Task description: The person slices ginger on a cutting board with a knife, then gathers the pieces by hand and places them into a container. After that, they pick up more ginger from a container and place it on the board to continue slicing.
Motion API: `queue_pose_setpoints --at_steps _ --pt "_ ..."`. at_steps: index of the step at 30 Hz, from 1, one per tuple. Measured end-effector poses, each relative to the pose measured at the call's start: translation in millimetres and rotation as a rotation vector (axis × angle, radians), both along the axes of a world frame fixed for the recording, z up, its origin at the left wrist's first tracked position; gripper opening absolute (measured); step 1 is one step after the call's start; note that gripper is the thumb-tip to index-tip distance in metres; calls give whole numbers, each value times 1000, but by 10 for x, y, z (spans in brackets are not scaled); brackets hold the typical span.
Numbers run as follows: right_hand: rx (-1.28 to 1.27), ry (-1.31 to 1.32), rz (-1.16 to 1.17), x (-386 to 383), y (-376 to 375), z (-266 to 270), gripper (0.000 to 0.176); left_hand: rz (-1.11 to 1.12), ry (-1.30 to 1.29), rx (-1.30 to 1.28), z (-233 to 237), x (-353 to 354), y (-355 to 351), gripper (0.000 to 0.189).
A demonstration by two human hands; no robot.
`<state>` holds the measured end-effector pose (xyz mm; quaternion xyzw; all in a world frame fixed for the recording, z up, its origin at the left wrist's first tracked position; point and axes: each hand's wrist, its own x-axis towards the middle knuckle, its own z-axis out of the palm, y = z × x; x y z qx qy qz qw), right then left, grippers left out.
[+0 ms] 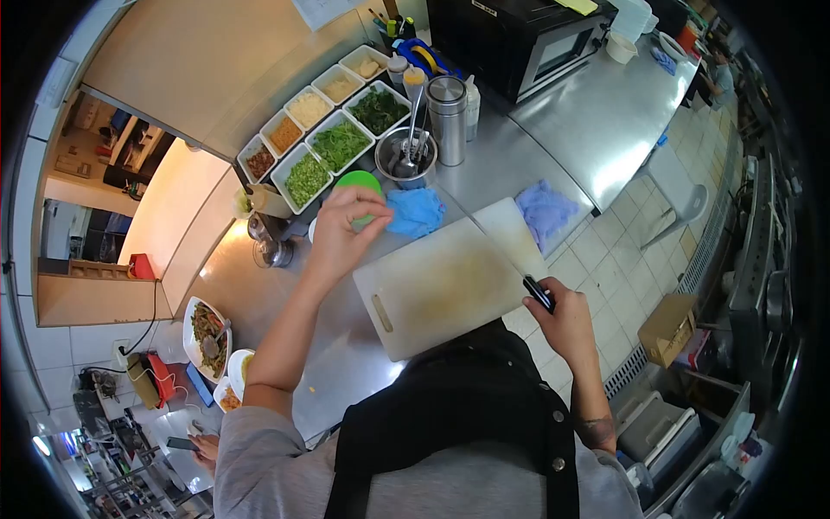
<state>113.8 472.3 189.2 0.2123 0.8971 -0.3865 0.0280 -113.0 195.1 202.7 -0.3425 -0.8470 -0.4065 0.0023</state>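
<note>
My right hand [564, 318] grips a knife [539, 295] by its black handle, at the right edge of a white cutting board [415, 303]. The thin blade points up and away across the board corner. My left hand [340, 235] is raised over the counter, left of the board, with thumb and forefinger brought together. Whether anything small is pinched there I cannot make out. Just behind that hand is a round green thing [360, 181], partly hidden. A blue cloth [415, 213] lies beyond the board, and a second pale board [512, 227] sits under or behind the first.
White tubs of chopped greens [339, 143] and other toppings line the back. A metal pot of utensils [406, 171] and a steel flask [447, 121] stand nearby. A purple cloth [545, 210] lies right; a food dish [207, 337] left. Another person's hand [206, 451] holds a phone.
</note>
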Motion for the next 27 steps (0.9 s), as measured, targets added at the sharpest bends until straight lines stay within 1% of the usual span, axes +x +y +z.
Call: queue_pose_setpoints --at_steps 1,4,7,8,10,12,14,17,20,22,23,25,26,27 --pt "49 2 -9 54 46 -92 25 15 -98 -33 -102 33 -61 10" --pt "139 -17 -16 233 163 -348 27 17 -188 -83 -454 130 -252 10" --pt "168 -61 -8 305 254 -543 28 96 -227 -59 -582 -69 -376 10" --pt "171 -78 -1 302 284 -603 29 139 -195 -82 -600 -210 -396 11" --pt "174 -66 18 299 361 -778 28 240 -111 -121 -553 -723 -389 11" --pt "168 -53 40 219 384 -942 28 338 0 -48 -478 -1289 -278 13" --pt "157 -55 64 140 376 -1038 27 501 103 -153 -379 -1893 -111 17" --pt "87 -57 72 44 367 -1150 26 608 88 -225 -518 -2838 125 20" --pt "22 -54 58 -15 379 -1227 26 791 99 -404 -691 -3363 454 14" --pt "1 -73 61 -35 391 -1202 26 807 234 -503 -1136 -3737 467 13" --pt "-6 -94 54 -49 403 -1189 26 814 303 -553 -1272 -3886 451 14" --pt "-22 -141 45 -59 426 -1178 26 648 317 -576 -1297 -4026 421 17" --pt "-14 -124 56 -51 432 -1201 27 568 320 -588 -1312 -4062 404 19" --pt "-10 -128 62 -47 432 -1210 27 542 283 -680 -1327 -4097 404 18"
